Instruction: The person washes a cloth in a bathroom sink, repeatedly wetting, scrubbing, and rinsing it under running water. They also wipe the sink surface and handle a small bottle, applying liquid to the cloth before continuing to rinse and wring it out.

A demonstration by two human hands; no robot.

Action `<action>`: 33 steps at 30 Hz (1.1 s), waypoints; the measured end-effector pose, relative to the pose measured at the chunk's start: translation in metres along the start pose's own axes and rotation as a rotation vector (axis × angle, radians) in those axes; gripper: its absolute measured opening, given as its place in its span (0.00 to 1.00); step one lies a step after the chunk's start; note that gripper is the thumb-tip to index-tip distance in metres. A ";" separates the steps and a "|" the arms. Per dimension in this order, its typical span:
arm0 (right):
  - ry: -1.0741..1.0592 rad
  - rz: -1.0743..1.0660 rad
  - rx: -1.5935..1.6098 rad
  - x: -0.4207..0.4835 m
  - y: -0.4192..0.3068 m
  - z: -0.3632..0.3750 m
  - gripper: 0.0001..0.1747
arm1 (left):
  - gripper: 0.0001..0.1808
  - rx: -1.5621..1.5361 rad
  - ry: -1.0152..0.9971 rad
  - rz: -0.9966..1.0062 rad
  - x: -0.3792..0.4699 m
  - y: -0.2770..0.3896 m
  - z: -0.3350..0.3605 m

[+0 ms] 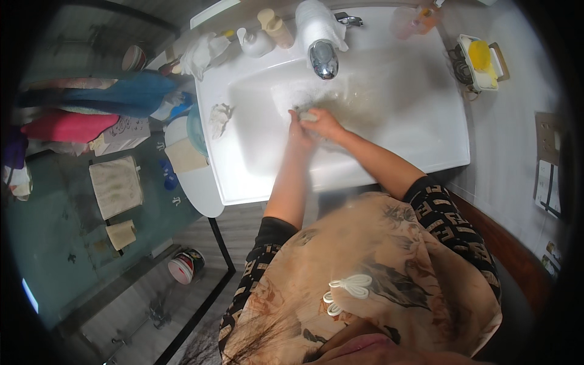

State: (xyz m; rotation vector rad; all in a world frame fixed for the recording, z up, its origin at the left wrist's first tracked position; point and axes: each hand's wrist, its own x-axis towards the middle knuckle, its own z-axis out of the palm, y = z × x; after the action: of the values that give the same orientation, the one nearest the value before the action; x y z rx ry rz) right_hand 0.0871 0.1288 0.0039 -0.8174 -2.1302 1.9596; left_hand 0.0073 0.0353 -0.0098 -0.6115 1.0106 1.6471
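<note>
Both hands are low in a white washbasin point(410, 132), below the chrome faucet point(324, 59). My right hand point(325, 124) grips a small pale object point(308, 117), perhaps a cloth or a piece of soap; its kind is not clear. My left hand point(300, 132) is against the right one, its thumb up beside the pale object, its fingers mostly hidden. Cloudy, foamy water point(356, 102) lies in the basin around and beyond the hands. A white cloth or paper point(317, 23) is wrapped around the faucet's body.
Crumpled white tissue point(221, 120) lies on the basin's left rim. A white pump bottle point(254, 42), a beige-capped bottle point(276, 31) and an orange pump bottle point(427, 18) stand along the back. On the right wall hangs a rack with a yellow sponge point(479, 54).
</note>
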 end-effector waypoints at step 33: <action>-0.060 -0.216 -0.354 -0.028 -0.037 0.006 0.12 | 0.36 0.055 -0.156 -0.011 -0.001 0.016 0.004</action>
State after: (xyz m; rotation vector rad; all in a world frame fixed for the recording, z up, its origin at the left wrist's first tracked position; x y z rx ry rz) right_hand 0.0972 0.1102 0.0454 -0.5476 -2.5227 1.5450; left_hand -0.0067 0.0371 -0.0020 -0.4440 0.9338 1.6255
